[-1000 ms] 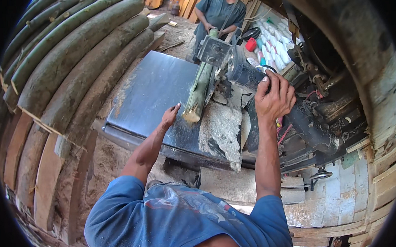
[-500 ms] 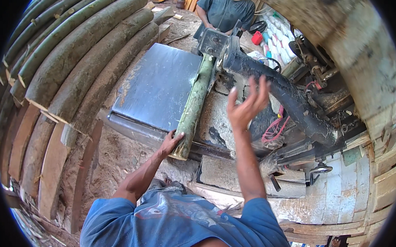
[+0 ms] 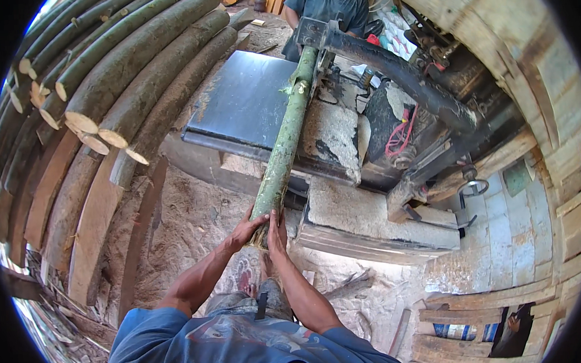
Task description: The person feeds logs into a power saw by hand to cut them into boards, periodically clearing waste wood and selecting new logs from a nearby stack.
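My left hand (image 3: 245,231) and my right hand (image 3: 276,233) grip the near end of a long greenish, bark-covered log (image 3: 281,153) from either side, with fingers wrapped on it. The log's near end overhangs the machine's front edge, while its far part lies across the metal table (image 3: 235,93), reaching up under a dark guide block (image 3: 310,31) on a heavy black arm (image 3: 402,69). The blade itself is hard to make out. Sawdust cakes the bed (image 3: 327,141) right of the log.
Stacked logs (image 3: 117,66) line the left side. A person (image 3: 325,5) in a grey-green shirt stands beyond the machine. A handwheel (image 3: 472,188), red cord (image 3: 399,138) and wooden wall (image 3: 556,189) are at the right. Sawdust covers the floor (image 3: 195,224) by my feet.
The log has moved toward me and lengthened on my side of the machine. My right hand has left the black arm and joined my left hand on the log's end.
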Motion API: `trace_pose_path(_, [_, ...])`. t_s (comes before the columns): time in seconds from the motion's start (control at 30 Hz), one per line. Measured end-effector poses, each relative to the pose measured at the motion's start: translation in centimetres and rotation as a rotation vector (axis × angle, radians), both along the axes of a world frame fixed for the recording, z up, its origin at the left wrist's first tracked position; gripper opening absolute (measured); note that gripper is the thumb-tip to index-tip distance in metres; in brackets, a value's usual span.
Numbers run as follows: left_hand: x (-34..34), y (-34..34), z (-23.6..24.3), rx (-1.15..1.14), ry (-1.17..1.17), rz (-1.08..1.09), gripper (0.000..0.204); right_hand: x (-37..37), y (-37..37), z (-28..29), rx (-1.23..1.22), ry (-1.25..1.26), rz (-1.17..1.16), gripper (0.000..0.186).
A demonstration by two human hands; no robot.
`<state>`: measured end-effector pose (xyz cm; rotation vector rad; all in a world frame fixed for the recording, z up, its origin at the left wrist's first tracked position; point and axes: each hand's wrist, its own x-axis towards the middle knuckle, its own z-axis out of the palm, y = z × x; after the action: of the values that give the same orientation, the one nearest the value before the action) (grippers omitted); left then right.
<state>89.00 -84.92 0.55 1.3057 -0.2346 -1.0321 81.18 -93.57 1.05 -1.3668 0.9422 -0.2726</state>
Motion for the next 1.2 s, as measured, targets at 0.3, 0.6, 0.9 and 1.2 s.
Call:
trace_pose_path(0.3, [-10.6, 9.0, 1.7, 0.026, 0.102, 0.014, 0.086, -10.7, 9.0, -0.4, -0.118, -0.016, 0.011, 0.075])
trace_pose_path(0.6, [-21.2, 19.1, 0.7, -0.028, 0.049, -0.034, 0.079, -21.6, 19.5, 1.6, -0.026, 0.111, -0.034, 0.072])
trace_pose_path(0.9, [-28.8, 34.0, 3.2, 0.103, 0.112, 0.037, 0.088, -29.0, 33.4, -2.1, -0.216, 0.046, 0.091, 0.075])
trace_pose_path(1.2, [-34.8, 33.3, 8.2, 0.767, -0.672, -0.082, 0.104, -32.8, 32.3, -5.0, 1.016, -0.615, 0.079, 0.072])
